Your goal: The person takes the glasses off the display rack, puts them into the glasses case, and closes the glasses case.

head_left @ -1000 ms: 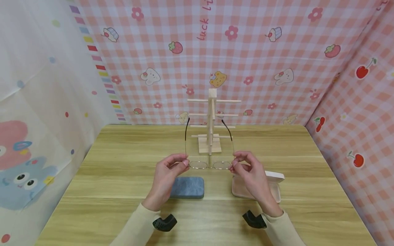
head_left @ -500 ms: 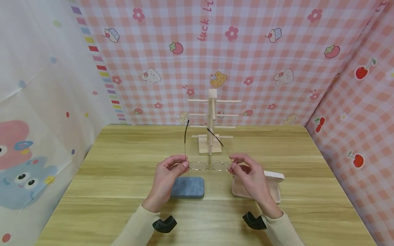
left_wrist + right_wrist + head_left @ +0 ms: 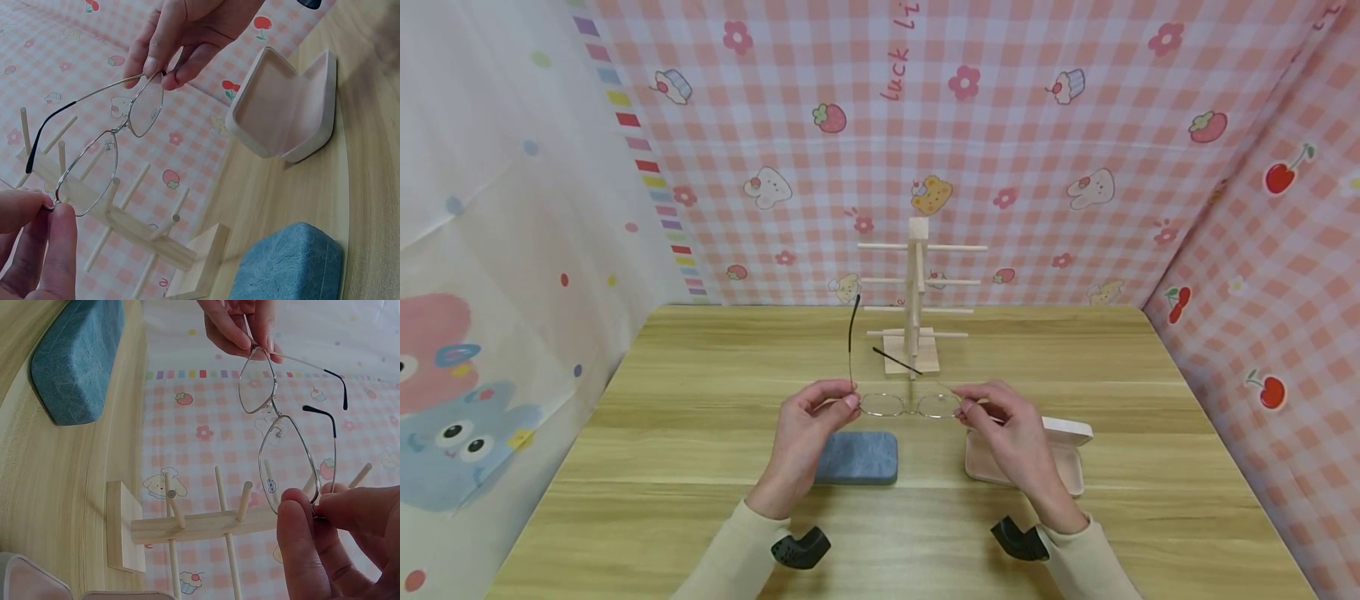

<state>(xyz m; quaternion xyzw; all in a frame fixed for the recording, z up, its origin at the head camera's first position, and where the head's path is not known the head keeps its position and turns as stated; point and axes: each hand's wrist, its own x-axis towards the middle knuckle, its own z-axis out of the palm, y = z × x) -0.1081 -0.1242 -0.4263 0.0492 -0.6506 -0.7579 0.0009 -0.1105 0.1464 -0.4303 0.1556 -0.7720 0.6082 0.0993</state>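
Note:
A pair of thin metal-framed glasses (image 3: 883, 405) with black temple tips is held level above the table between both hands. My left hand (image 3: 808, 429) pinches the left hinge corner between thumb and fingers; the left temple points away from me. At the other hinge, my right hand (image 3: 1011, 437) grips the frame corner. The right temple slants inward, partly folded toward the lenses, as the right wrist view also shows for the glasses (image 3: 290, 453). Below the left hand lies a closed blue glasses case (image 3: 861, 457). An opened white case (image 3: 1071, 431) with pink lining sits partly behind the right hand.
A wooden display stand (image 3: 916, 292) with several horizontal pegs stands behind the glasses, on a square base. The table (image 3: 700, 367) is wood-grained. A pink checked cloth (image 3: 1000, 150) hangs at the back, and more cloth hangs at both sides.
The right temple has swung inward, from pointing away to slanting left across the stand's base. The right forefinger has shifted left with it. The left hand and both cases stay nearly in place.

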